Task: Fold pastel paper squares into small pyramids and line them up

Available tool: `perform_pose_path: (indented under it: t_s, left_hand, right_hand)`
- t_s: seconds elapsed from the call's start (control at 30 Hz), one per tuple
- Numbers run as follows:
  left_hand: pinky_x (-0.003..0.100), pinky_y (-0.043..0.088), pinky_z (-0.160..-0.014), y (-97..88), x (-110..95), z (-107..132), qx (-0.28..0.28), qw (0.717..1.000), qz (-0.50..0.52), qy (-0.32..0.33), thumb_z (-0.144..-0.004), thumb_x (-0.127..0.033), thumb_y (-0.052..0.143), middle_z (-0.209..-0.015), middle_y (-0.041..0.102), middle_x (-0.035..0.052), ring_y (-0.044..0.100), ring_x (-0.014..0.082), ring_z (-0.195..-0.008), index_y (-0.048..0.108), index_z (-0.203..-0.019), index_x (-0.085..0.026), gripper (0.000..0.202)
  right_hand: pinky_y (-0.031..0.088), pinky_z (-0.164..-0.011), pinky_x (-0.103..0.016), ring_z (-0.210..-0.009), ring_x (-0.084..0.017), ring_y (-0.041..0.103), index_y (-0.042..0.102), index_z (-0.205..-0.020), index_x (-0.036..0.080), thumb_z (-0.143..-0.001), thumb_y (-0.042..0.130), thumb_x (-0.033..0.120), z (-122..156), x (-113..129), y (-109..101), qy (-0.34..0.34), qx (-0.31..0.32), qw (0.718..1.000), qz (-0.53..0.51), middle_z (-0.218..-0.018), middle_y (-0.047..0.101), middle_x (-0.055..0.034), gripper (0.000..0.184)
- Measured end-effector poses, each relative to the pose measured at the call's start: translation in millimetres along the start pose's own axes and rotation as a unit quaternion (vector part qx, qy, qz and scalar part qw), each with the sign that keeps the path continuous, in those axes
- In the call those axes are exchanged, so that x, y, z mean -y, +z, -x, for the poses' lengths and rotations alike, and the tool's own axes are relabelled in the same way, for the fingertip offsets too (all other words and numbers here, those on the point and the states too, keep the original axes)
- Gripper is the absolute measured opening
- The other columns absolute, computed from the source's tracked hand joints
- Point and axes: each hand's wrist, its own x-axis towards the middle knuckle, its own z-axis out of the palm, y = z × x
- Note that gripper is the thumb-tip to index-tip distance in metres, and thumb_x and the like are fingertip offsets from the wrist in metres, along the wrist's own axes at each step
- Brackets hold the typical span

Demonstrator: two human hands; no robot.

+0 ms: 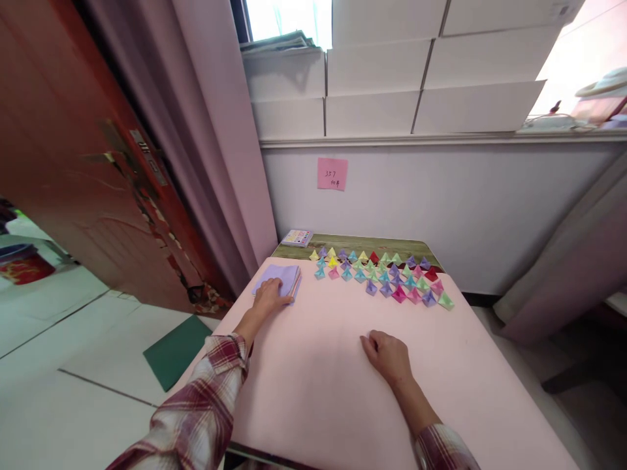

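Plaid cuffs in red and white frame the near edge, the left sleeve (pixel 196 398) reaching farther into view than the right. Between them spreads a surface (pixel 318 372) covered in pale pink.

The right hand (pixel 388 356) lies over the near-middle of the surface, to the right; its grip is curled, thumb and forefinger together, and whether anything is inside cannot be told. On the floor to the left lies a flat dark green panel (pixel 176 352).

Farther along, the left hand (pixel 271 294) rests on a stack of paper squares (pixel 284 275) near the surface's left edge. Its grip is apart, fingers over the lilac top sheet and thumb at the right side; other colours show at the stack's edge.

To the right of the stack, small folded paper pieces (pixel 398 295) stand in slanting rows: lilac, blue, green, yellow, pink and red. Behind them runs a green wood-grain strip (pixel 404 247), with a small printed packet (pixel 296 237) at its left corner.

Beyond, a pink note (pixel 332 174) with "357" handwritten on it is stuck to a pale wall (pixel 392 189). White panels (pixel 372 111) line the ledge above. At left are a mauve curtain (pixel 200 98) and a reddish-brown door (pixel 53 85) with a chipped edge.
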Motion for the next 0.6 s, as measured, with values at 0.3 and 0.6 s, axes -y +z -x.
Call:
perform_pose_path:
  t_s: [0.3, 0.6]
  left_hand:
    - [0.033, 0.038, -0.082, 4.7, 5.5, -1.4, 0.022, 0.999, 0.034, -0.014, -0.059, -0.05, 0.074, -0.101, 0.061, 0.0066, 0.055, 0.0284, -0.1, 0.06, -0.105, -0.021, 0.057]
    - [0.029, 0.039, -0.078, 4.2, 19.4, -9.2, 0.045, 0.995, 0.09, 0.001, -0.049, -0.045, 0.081, -0.101, 0.06, 0.0047, 0.054, 0.0256, -0.097, 0.064, -0.09, -0.021, 0.051]
  right_hand:
    - [0.019, -0.052, -0.024, -0.052, -0.01, 0.048, 0.047, -0.06, 0.02, -0.09, 0.044, 0.04, 1.7, -1.8, -1.6, -0.004, 0.009, 1.0, -0.003, -0.057, 0.057, 0.003, 0.037]
    - [0.02, -0.051, -0.023, -0.05, -0.01, 0.047, 0.045, -0.06, 0.02, -0.09, 0.043, 0.045, 4.4, -3.7, 0.5, -0.003, 0.019, 1.0, -0.009, -0.056, 0.055, 0.0035, 0.039]
